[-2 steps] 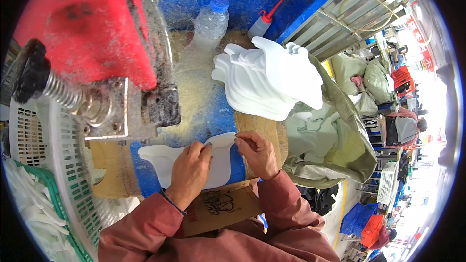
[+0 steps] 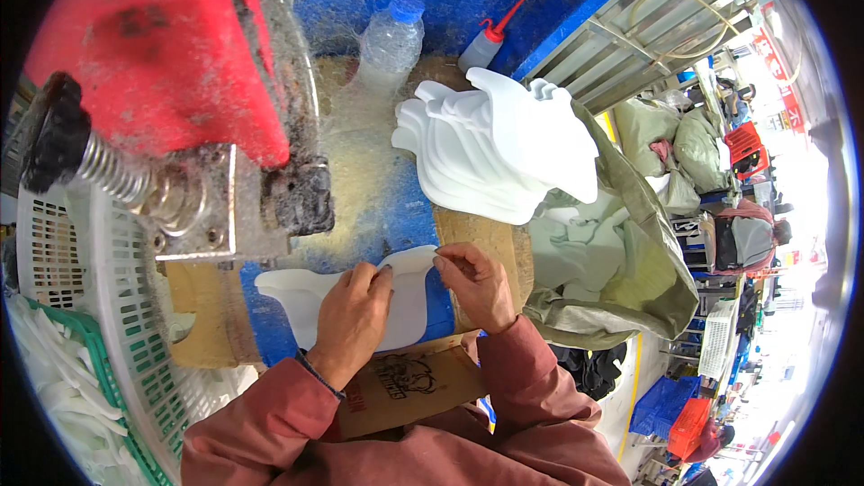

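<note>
A curved white foam-like sheet (image 2: 404,311) lies over the blue strip of the work surface, in front of the machine. Across its middle is my left hand (image 2: 354,319), thumb and fingers closed on the sheet's upper edge. My right hand (image 2: 479,284) pinches the same sheet at its right tip, between thumb and forefinger. Beyond my hands, to the right, rests a stack of similar white shaped pieces (image 2: 504,148). The red machine head (image 2: 162,63), dusty, with a metal block and a black spring knob (image 2: 56,135), stands at the upper left.
A clear bottle with a blue cap (image 2: 392,45) and a small red-nozzled bottle (image 2: 483,49) stand at the back. An olive sack (image 2: 643,283) holding white pieces sits at right. White plastic baskets (image 2: 135,324) and a green-rimmed crate (image 2: 94,342) with white scraps are at left.
</note>
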Motion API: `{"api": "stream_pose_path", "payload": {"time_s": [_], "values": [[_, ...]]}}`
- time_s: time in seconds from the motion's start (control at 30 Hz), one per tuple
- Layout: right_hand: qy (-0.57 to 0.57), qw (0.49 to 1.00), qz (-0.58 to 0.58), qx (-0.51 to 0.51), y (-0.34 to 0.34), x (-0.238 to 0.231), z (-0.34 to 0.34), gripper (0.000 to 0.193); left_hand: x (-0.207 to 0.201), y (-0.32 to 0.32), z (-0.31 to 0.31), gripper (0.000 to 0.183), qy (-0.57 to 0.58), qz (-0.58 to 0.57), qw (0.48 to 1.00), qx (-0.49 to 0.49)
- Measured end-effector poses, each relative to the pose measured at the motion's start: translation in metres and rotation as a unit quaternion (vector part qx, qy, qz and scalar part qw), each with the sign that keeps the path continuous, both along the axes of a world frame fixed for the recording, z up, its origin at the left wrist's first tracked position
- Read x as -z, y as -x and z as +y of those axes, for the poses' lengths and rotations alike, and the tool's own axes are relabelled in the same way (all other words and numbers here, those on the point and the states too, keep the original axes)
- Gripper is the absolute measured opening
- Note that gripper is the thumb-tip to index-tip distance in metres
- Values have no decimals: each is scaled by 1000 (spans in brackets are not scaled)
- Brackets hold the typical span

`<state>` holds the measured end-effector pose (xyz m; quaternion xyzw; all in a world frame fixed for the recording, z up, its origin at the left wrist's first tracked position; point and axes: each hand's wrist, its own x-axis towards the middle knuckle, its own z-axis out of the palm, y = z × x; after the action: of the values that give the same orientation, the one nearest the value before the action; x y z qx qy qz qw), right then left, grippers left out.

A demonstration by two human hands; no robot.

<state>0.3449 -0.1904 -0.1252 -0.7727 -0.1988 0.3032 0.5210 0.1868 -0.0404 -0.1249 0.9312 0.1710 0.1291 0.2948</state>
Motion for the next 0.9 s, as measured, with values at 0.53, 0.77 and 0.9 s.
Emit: {"api": "stream_pose_path", "payload": {"time_s": [0.53,0.77,0.9], "values": [[39,989,-144,-1,-2,10,11,10,0,0,-3,38,-8,14,1000,-6],[35,975,-218,-12,-5,10,13,9,1,0,-3,37,-6,7,1000,-6],[45,971,-234,-20,-7,13,15,9,1,0,-2,36,-10,21,1000,1]]}}
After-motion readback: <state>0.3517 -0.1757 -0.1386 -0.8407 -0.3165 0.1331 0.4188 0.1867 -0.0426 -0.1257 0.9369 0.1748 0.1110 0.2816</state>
